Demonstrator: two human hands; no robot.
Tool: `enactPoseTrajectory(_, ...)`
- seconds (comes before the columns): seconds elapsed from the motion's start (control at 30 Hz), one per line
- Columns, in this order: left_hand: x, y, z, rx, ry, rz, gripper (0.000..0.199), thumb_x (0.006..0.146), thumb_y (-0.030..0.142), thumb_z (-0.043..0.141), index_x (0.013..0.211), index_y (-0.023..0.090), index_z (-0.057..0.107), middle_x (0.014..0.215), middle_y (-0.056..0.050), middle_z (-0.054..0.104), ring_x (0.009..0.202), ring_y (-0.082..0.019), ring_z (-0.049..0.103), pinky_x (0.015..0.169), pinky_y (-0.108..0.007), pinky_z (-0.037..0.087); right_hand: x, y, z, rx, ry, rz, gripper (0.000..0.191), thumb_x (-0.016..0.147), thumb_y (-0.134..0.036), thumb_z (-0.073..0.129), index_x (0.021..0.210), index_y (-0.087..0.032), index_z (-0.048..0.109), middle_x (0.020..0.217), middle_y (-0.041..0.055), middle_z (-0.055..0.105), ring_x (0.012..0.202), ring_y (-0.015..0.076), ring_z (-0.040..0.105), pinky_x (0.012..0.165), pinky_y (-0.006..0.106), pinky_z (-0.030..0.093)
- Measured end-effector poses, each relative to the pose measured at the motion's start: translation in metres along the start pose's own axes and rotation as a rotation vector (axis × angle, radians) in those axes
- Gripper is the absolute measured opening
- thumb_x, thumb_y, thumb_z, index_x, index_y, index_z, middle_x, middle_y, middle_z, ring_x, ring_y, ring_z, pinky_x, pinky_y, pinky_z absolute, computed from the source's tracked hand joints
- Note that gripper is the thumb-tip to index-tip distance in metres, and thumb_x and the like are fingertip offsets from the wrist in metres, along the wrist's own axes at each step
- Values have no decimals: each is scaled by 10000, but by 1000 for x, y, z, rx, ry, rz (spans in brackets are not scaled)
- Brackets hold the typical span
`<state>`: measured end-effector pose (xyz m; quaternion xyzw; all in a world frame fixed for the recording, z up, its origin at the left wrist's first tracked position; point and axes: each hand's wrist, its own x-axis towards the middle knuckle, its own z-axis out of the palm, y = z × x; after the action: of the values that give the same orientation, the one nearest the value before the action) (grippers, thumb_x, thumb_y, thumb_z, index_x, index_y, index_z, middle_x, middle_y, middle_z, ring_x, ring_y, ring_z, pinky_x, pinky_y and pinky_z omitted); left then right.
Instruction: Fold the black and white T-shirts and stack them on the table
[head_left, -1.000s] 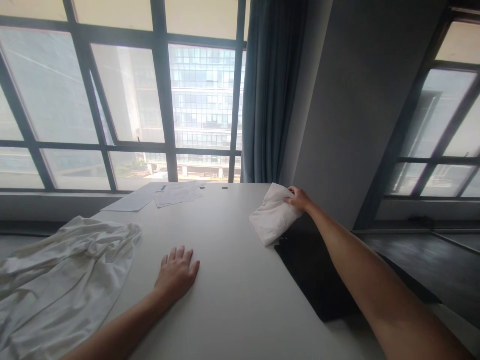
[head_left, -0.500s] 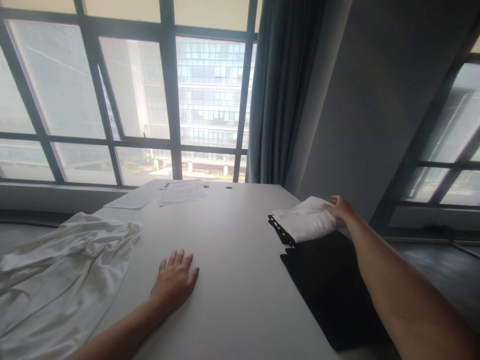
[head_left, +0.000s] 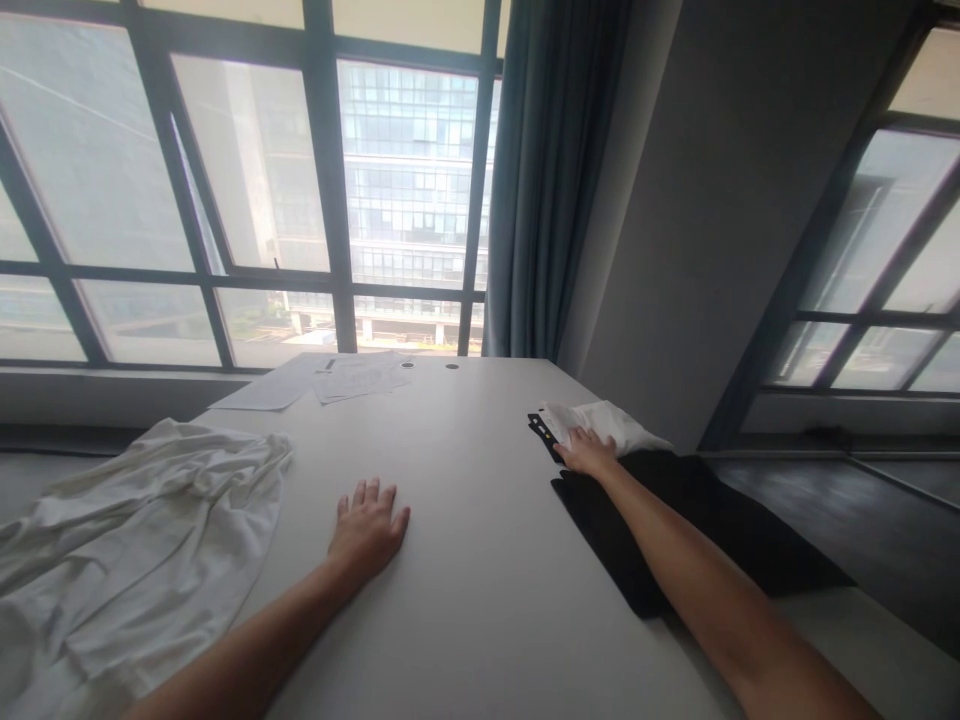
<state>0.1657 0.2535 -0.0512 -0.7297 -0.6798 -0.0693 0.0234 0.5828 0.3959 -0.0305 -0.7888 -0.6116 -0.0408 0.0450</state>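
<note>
- White desk (head_left: 465,610).
- Rumpled white cloth (head_left: 165,540), left edge.
- Black material (head_left: 720,510), right edge.
- Small white cloth (head_left: 630,426) atop it, towards the far right corner.
- Left hand (head_left: 369,527) flat mid-desk, empty, perhaps bracing.
- Right hand (head_left: 589,452) spread on that cloth, not gripping (seemingly pressing it flat).

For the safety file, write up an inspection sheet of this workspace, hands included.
Surface: white tabletop, two dark round insets near its far edge.
Job's things: small white cloth bundle overlapping a flat black item.
Clutter: large rumpled white cloth, left; white paper sheets, far left.
Hands: left hand palm-down on tabletop; right hand at the bundle, grip unclear.
Cables: nothing clearly seen.
Surroundings: dark-framed glass windows, blue-grey fabric curtain, grey wall.
</note>
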Motion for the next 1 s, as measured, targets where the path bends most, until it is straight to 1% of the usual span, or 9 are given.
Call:
enactPoseTrajectory(0.17,0,-2,2,-12,16,13,583,957,473,323,1418,162,499,1531,-188,400,1426,-350,329,1116,-541,266,-38,-35,-2,-2,30,-74,648,1003,-504,287,1533,-131,308,1600,151,246,1480,297,170,1168,553,94)
enactPoseTrajectory(0.33,0,-5,5,-32,42,40,555,959,460,331,1382,157,526,1505,-184,435,1402,-364,356,1097,-568,285,-87,-95,10,114,-127,-295,675,1002,-530,265,1526,-109,323,1602,129,251,1478,255,191,1182,480,116)
enactPoseTrajectory(0.43,-1,-6,5,-50,65,80,490,958,436,345,1311,189,579,1472,-150,485,1376,-338,391,1084,-546,317,-110,-113,24,193,-43,-285,589,1003,-477,291,1454,-135,451,1563,122,348,1444,255,274,1161,442,181)
enactPoseTrajectory(0.53,-2,-11,-1,-57,56,130,467,953,437,358,1266,200,611,1430,-137,530,1318,-304,464,1067,-484,356,-121,-112,27,237,70,-294,497,992,-408,339,1333,-135,573,1465,131,486,1365,240,401,1121,365,254)
enactPoseTrajectory(0.63,2,-34,-14,14,99,51,460,932,431,404,1221,164,641,1350,-169,584,1228,-320,534,1077,-539,320,-125,-106,25,251,116,-307,434,975,-368,378,1246,-140,629,1376,134,566,1279,233,490,1060,316,316)
enactPoseTrajectory(0.73,6,-78,-25,136,197,-234,509,876,399,506,1268,92,613,1424,-255,491,1308,-432,430,1079,-682,196,-125,-104,22,252,135,-317,394,959,-354,405,1189,-150,651,1289,127,623,1203,231,542,1004,309,356)
enactPoseTrajectory(0.8,8,-110,-27,107,177,-470,556,866,381,515,1312,56,578,1478,-299,407,1345,-517,344,1014,-740,233,-125,-104,22,252,142,-323,383,954,-349,410,1165,-146,657,1253,129,640,1176,233,557,982,315,370)
enactPoseTrajectory(0.87,9,-133,-25,27,136,-590,499,877,341,491,1275,63,609,1460,-299,432,1326,-546,357,931,-728,344,-125,-104,23,253,146,-329,378,952,-344,412,1153,-140,660,1241,133,644,1167,236,561,973,323,376)
enactPoseTrajectory(1.0,11,-140,-21,-36,113,-447,308,811,137,515,1047,57,697,1176,-267,657,1157,-443,579,881,-517,481,-124,-105,23,249,141,-326,379,952,-343,417,1166,-138,653,1252,139,636,1179,241,553,975,332,377)
